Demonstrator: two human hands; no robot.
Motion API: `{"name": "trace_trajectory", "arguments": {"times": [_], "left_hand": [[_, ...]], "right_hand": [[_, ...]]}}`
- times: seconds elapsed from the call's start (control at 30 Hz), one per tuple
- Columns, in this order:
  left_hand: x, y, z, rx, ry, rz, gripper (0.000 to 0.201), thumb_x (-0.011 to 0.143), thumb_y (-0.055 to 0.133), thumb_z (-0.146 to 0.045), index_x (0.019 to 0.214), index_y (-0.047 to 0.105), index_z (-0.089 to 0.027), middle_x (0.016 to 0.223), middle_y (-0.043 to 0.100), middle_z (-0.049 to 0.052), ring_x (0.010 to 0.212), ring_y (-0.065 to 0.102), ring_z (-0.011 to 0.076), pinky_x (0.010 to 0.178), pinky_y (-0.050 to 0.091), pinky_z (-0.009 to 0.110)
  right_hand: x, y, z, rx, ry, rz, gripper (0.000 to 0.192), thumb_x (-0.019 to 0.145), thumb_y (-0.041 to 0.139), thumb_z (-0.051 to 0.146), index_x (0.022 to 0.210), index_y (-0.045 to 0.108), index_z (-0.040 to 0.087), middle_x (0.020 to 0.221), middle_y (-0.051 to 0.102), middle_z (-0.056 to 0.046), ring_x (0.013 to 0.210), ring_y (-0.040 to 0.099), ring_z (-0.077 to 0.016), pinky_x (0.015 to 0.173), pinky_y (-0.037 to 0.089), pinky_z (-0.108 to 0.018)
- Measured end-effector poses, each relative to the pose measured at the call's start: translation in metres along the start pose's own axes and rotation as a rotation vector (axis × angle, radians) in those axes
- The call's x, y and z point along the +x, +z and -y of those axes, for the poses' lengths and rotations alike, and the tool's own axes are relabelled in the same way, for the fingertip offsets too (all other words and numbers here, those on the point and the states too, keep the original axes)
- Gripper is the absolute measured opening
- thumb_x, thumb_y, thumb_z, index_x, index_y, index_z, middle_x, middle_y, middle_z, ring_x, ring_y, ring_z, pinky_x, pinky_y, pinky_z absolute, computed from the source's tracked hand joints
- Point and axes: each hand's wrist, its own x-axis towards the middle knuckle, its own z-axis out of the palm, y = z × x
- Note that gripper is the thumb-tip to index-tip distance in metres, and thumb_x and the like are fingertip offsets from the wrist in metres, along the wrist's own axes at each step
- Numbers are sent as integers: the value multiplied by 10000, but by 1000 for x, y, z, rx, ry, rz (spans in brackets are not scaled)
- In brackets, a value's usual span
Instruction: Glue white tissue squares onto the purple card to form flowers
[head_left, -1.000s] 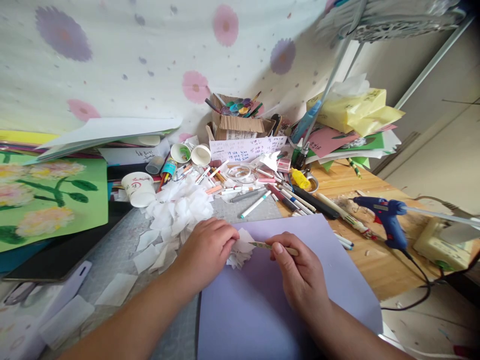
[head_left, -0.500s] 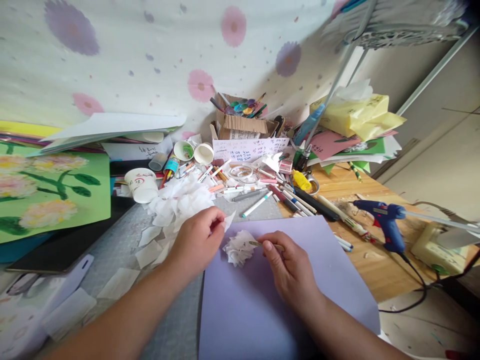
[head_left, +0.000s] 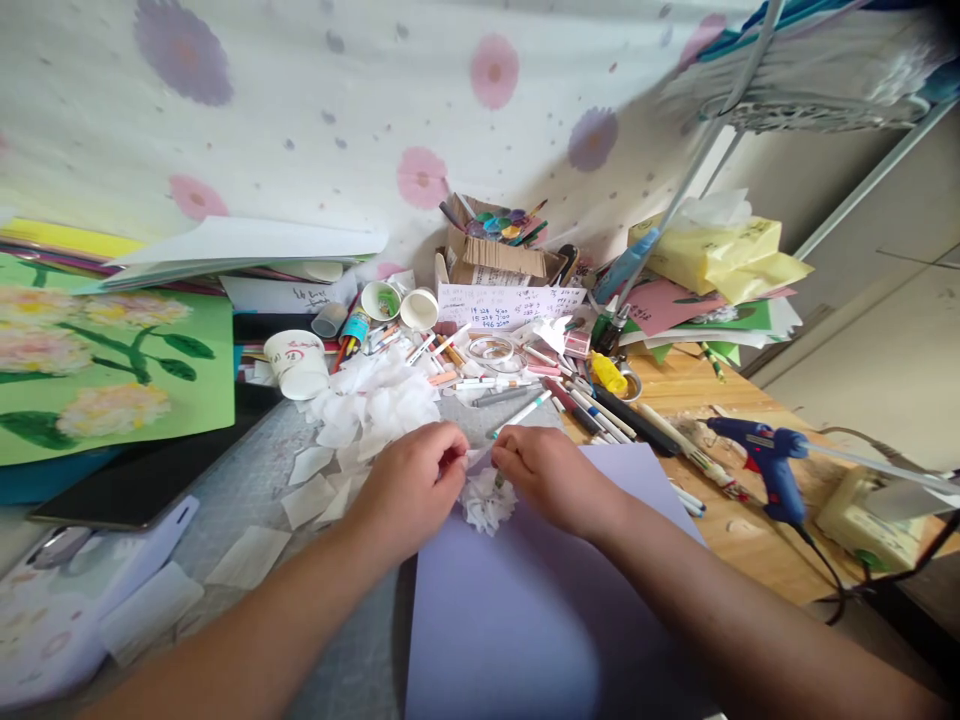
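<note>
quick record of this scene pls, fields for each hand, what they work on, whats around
left hand: pinching a small white paper piece
right hand: fingertips at the same piece, above the tissue flower
surface: lilac sheet under the flower
left of hands: heap of white tissue squares
right: blue glue gun on the wooden table

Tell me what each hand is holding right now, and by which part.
Left hand pinches a small white paper piece by its edge. Right hand grips a thin stick near its tip, above the paper flower.

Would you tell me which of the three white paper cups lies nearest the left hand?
The large white paper cup with the red logo, left of the tissue pile.
</note>
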Motion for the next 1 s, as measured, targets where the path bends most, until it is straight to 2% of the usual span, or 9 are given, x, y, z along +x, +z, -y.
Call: {"name": "trace_trajectory", "arguments": {"times": [0.1, 0.17, 0.23, 0.33, 0.4, 0.53, 0.7, 0.87, 1.0], "left_hand": [[-1, 1, 1, -14, -11, 26, 85, 821, 477, -194, 753, 527, -208, 691, 562, -47, 645, 521, 121, 604, 356, 239], [-1, 1, 1, -25, -22, 44, 83, 824, 480, -198, 760, 531, -210, 688, 566, -53, 633, 520, 115, 597, 354, 234], [-2, 1, 0, -31, -32, 62, 87, 831, 475, -204, 763, 528, -213, 675, 561, -58, 617, 512, 110, 582, 348, 229], [-4, 0, -2, -29, -37, 82, 95, 843, 466, -217, 765, 519, -216, 658, 550, -64, 608, 505, 107, 571, 347, 223], [-4, -1, -4, -43, -45, 97, 97, 854, 461, -234, 774, 513, -219, 651, 546, -68, 600, 505, 104, 563, 351, 217], [-5, 0, -8, -46, -47, 118, 116, 876, 437, -264, 785, 498, -226, 595, 517, -75, 538, 483, 102, 525, 337, 214], [-7, 3, -8, -83, -74, 159, 120, 891, 398, -285, 813, 477, -239, 629, 582, -61, 609, 606, 131, 541, 378, 219], [-7, 4, -6, -98, -112, 223, 132, 907, 375, -307, 818, 454, -250, 640, 589, -65, 697, 683, 145, 534, 392, 207], [-7, 4, -7, 13, -51, 209, 130, 888, 393, -275, 786, 464, -238, 629, 577, -60, 656, 650, 141, 546, 383, 214]], "right_hand": [[4, 9, -16, 143, -56, -44, 257, 887, 426, 201, 632, 457, 188, 634, 541, -1, 560, 468, -113, 553, 334, -235], [3, 13, -28, 335, -92, -69, 260, 894, 431, 253, 643, 462, 192, 631, 530, 5, 557, 482, -112, 555, 367, -234], [2, 16, -38, 570, -73, -148, 280, 891, 457, 317, 642, 470, 192, 647, 528, 9, 529, 482, -103, 528, 388, -230], [1, 18, -45, 877, -27, -322, 304, 868, 518, 375, 631, 479, 189, 698, 537, 8, 499, 472, -89, 479, 390, -222], [0, 17, -44, 977, -58, -316, 295, 857, 551, 383, 642, 503, 186, 700, 543, 7, 514, 489, -93, 484, 401, -224], [-5, 14, -37, 908, -145, -148, 297, 879, 540, 382, 659, 534, 182, 643, 540, 6, 542, 510, -107, 527, 421, -236], [-5, 14, -34, 762, -169, -75, 303, 905, 495, 388, 679, 527, 190, 619, 529, 10, 567, 495, -116, 556, 405, -246], [-4, 15, -36, 832, -176, -54, 383, 887, 511, 411, 582, 415, 200, 618, 505, 18, 522, 469, -98, 520, 398, -232], [-3, 13, -37, 871, -168, -68, 405, 864, 542, 413, 554, 400, 196, 621, 508, 17, 497, 466, -86, 497, 401, -222]]}}
